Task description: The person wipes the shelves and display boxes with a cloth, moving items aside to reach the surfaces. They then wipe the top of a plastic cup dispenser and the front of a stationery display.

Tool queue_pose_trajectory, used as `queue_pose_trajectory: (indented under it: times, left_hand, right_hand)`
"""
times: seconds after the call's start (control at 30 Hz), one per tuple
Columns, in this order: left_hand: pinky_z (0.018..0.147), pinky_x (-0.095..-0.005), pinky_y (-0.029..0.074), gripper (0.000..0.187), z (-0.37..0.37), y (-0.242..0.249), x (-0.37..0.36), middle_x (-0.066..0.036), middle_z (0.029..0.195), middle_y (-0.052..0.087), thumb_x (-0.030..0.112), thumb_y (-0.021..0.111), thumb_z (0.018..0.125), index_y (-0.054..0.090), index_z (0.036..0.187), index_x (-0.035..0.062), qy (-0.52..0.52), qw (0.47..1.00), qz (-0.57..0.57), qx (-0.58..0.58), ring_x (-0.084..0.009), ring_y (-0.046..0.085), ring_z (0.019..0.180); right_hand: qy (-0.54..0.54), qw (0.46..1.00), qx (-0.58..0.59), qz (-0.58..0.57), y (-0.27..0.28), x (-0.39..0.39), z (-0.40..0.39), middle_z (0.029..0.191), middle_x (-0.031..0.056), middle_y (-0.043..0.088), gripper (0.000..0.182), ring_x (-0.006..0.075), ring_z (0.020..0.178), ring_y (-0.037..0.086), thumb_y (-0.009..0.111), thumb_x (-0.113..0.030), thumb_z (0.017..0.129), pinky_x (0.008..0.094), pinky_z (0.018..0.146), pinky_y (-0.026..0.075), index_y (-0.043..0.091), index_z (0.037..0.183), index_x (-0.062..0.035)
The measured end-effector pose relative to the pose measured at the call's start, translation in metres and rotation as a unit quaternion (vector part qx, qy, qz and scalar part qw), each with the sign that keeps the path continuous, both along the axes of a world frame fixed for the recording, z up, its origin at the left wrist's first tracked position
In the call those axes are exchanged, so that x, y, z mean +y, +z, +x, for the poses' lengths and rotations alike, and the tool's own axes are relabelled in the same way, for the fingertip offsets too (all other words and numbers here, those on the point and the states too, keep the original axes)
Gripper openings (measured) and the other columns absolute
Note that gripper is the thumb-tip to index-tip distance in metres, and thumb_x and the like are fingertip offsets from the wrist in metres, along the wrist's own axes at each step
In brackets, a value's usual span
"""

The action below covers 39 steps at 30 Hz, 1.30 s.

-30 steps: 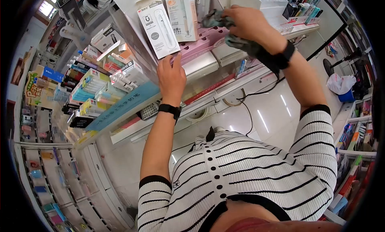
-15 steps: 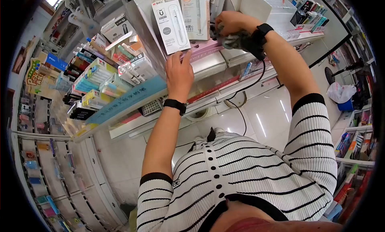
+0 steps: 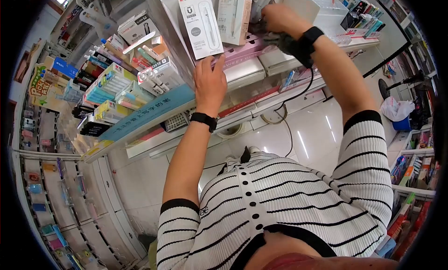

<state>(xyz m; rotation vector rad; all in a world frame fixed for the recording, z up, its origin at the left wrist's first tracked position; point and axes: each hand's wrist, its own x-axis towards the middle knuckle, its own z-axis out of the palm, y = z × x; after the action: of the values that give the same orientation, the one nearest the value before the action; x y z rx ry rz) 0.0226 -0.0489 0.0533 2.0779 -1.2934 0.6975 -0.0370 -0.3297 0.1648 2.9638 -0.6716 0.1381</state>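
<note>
Left hand (image 3: 210, 85) and right hand (image 3: 283, 21) both reach up to the display shelf (image 3: 245, 70), with some space between them. At the far left of this shelf stand many boxed pens (image 3: 112, 85). Next comes the left hand: its fingers are extended and a little spread, not closed around anything, and the tips seem to touch the lower edge of a white pen box (image 3: 200, 29). The long axis of this box leads up and away from the fingers, slightly tilted. Just to its right stands a second pen box (image 3: 232, 19), and below both lies a pink box (image 3: 245, 50). Further right, a crumpled dark cloth (image 3: 278, 40) is gripped by the right hand, bunched beneath it, and has no clear long axis. The left hand is well apart from the cloth, on its left side.
</note>
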Motion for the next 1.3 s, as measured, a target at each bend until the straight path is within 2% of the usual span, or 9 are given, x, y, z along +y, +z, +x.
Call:
queue_pose_trajectory:
  times: [0.13,0.2,0.47,0.73,0.87,0.9,1.03,1.1,1.3]
  left_hand:
    - [0.095,-0.0446,0.044,0.043,0.002,-0.002,0.0,-0.012,0.115,0.057,0.003,0.065,0.079,0.065,0.121,0.0128,-0.004,1.0,0.004,-0.002,-0.0317,0.053,0.111]
    - [0.095,-0.0447,0.044,0.043,0.003,-0.002,0.0,-0.013,0.115,0.057,0.004,0.065,0.079,0.065,0.121,0.0125,-0.007,1.0,0.002,0.001,-0.0317,0.053,0.111]
    - [0.097,-0.0447,0.043,0.043,0.003,-0.001,0.0,-0.013,0.116,0.057,0.005,0.064,0.08,0.066,0.122,0.0125,-0.005,1.0,0.01,0.005,-0.0313,0.053,0.111]
    - [0.093,-0.0447,0.045,0.044,0.0,0.004,0.001,-0.014,0.11,0.058,-0.001,0.065,0.077,0.067,0.12,0.0105,-0.015,1.0,-0.018,-0.006,-0.0328,0.054,0.105]
    - [0.094,-0.0446,0.044,0.045,0.003,0.003,0.0,-0.014,0.11,0.058,-0.001,0.065,0.077,0.067,0.12,0.0102,-0.015,1.0,-0.016,-0.01,-0.0329,0.054,0.106]
    - [0.094,-0.0447,0.044,0.044,0.001,0.004,0.001,-0.014,0.11,0.058,-0.001,0.065,0.077,0.067,0.12,0.0102,-0.014,1.0,-0.013,-0.004,-0.0329,0.054,0.105]
    - [0.097,-0.0441,0.043,0.042,0.001,0.001,0.001,-0.011,0.113,0.057,0.005,0.063,0.081,0.066,0.122,0.0134,0.001,1.0,0.012,-0.003,-0.0307,0.053,0.11]
    - [0.097,-0.0443,0.043,0.042,0.002,0.001,0.0,-0.011,0.113,0.057,0.005,0.063,0.081,0.066,0.122,0.0134,-0.004,1.0,0.006,0.002,-0.0307,0.053,0.11]
    - [0.098,-0.0441,0.043,0.042,0.001,0.002,0.002,-0.011,0.113,0.057,0.004,0.062,0.081,0.066,0.122,0.0137,-0.006,1.0,-0.002,0.002,-0.0305,0.053,0.111]
  right_hand:
    - [0.046,0.997,0.062,0.0,0.005,0.032,-0.001,0.098,0.0176,0.071,0.034,0.037,0.092,0.067,0.07,-0.013,0.071,0.0428,0.08,0.054,0.072,0.104,-0.0077]
    - [0.104,0.984,0.083,0.116,0.018,0.03,-0.006,0.098,0.0168,0.071,0.038,0.0335,0.093,0.067,0.074,-0.018,0.07,0.0405,0.081,0.054,0.072,0.106,-0.0075]
    - [0.053,0.989,0.035,0.135,0.065,0.004,-0.043,0.099,0.0178,0.071,0.041,0.0318,0.09,0.068,0.074,-0.024,0.072,0.0382,0.081,0.053,0.071,0.109,-0.008]
    - [-0.072,0.984,-0.154,-0.05,0.028,-0.073,-0.074,0.105,0.0242,0.068,0.041,0.0418,0.097,0.065,0.072,-0.02,0.074,0.0432,0.087,0.052,0.067,0.113,-0.0063]
    - [0.044,0.976,-0.185,-0.103,-0.009,-0.085,-0.071,0.105,0.0221,0.069,0.045,0.0398,0.098,0.066,0.068,-0.036,0.084,0.0491,0.083,0.054,0.065,0.117,-0.0052]
    - [-0.087,0.99,-0.102,-0.035,0.029,-0.028,-0.067,0.096,0.0186,0.071,0.041,0.0377,0.09,0.068,0.068,-0.038,0.086,0.0476,0.08,0.054,0.07,0.108,-0.0046]
    - [-0.056,0.981,-0.143,0.117,0.03,0.0,-0.029,0.082,0.0151,0.072,0.044,0.0303,0.072,0.07,0.068,-0.043,0.087,0.041,0.069,0.056,0.073,0.099,-0.0009]
    - [-0.011,0.918,-0.195,0.344,0.016,0.022,-0.018,0.075,0.0114,0.07,0.053,0.0207,0.06,0.067,0.07,-0.048,0.087,0.032,0.057,0.055,0.071,0.102,0.0029]
    - [-0.02,0.862,-0.219,0.456,-0.005,0.041,0.01,0.088,0.0062,0.068,0.056,0.0098,0.072,0.064,0.072,-0.04,0.089,0.0221,0.06,0.048,0.062,0.119,0.0067]
